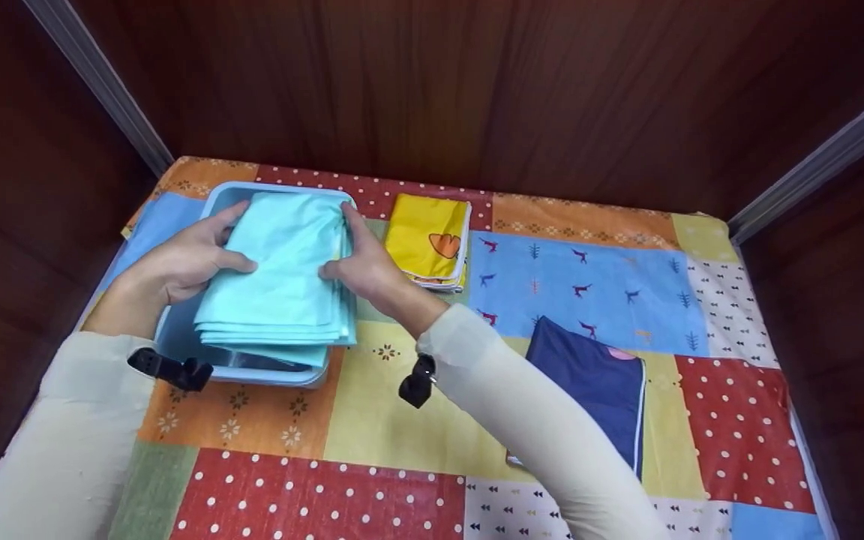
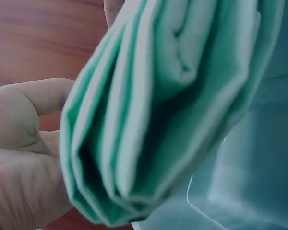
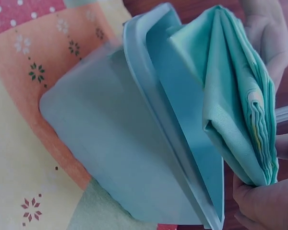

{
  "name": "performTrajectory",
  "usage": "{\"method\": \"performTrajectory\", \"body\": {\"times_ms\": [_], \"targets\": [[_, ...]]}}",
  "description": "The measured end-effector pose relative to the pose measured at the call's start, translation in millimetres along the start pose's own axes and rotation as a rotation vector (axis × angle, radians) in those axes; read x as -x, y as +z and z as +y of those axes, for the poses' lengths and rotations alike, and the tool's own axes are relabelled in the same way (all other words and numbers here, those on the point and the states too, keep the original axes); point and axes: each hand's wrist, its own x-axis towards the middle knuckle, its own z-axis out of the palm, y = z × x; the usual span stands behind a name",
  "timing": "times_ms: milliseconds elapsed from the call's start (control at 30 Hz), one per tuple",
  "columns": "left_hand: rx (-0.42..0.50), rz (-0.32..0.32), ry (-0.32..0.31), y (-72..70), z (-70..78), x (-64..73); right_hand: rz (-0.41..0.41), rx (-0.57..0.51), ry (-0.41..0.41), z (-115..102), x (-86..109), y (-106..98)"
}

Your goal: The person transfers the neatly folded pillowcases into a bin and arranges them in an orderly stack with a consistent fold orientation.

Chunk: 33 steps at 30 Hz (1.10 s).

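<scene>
"Dark panels (image 1: 417, 90) are set behind and on both sides of the patchwork cover (image 1: 394, 427). Where is the teal bundle (image 1: 274, 262) to be found?"

"It is held over the tub (image 1: 252, 375), towards the left of the cover, and the tub's mouth is largely hidden by it. Whether the rim is touched anywhere cannot be told."

"And the fingers?"

"With the left hand (image 1: 184, 259), the bundle's left edge is pinched, the thumb laid on top and the other fingers partly hidden. With the right hand (image 1: 366, 264), the opposite edge is pinched likewise."

"What might be spoiled from there?"

"The folding, most likely. One lower flap (image 1: 289, 355) is seen hanging apart from the stack at the near end; if either pinch were loosened, the inner layers could be let slip and the folds undone. The rim is another risk: a corner could be caught or bent if the bundle were lowered off-centre."

"Could anything else be disturbed?"

"The yellow cloth (image 1: 421, 232) is set just beside the right hand and could be nudged by a sideways swing. The navy cloth (image 1: 597, 375) is partly covered by the right sleeve (image 1: 552, 427) and could be dragged if the arm were dropped."
</scene>
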Motion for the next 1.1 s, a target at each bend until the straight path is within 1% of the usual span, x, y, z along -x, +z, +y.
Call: {"method": "performTrajectory", "body": {"times_ms": [167, 400, 600, 767, 967, 1100], "targets": [[-0.005, 0.000, -0.016, -10.2, -6.3, 0.6, -0.010, 0.007, 0.000, 0.4, -6.2, 12.3], [-0.023, 0.015, -0.035, -19.0, -14.1, 0.0, -0.009, 0.032, 0.038, 4.8, -14.3, 25.0], [-0.041, 0.038, -0.041, -22.0, -18.2, -1.3, -0.018, 0.046, 0.040, 7.1, -17.9, 29.9], [-0.047, 0.045, -0.061, -24.0, -21.0, -1.5, -0.033, 0.077, 0.046, 5.5, -18.7, 33.0], [-0.041, 0.046, -0.061, -25.1, -19.0, -2.3, -0.028, 0.092, 0.026, 3.7, -19.5, 32.6], [-0.030, 0.048, -0.064, -26.0, -17.9, -0.8, -0.041, 0.096, 0.024, 2.1, -19.4, 33.4]]}}
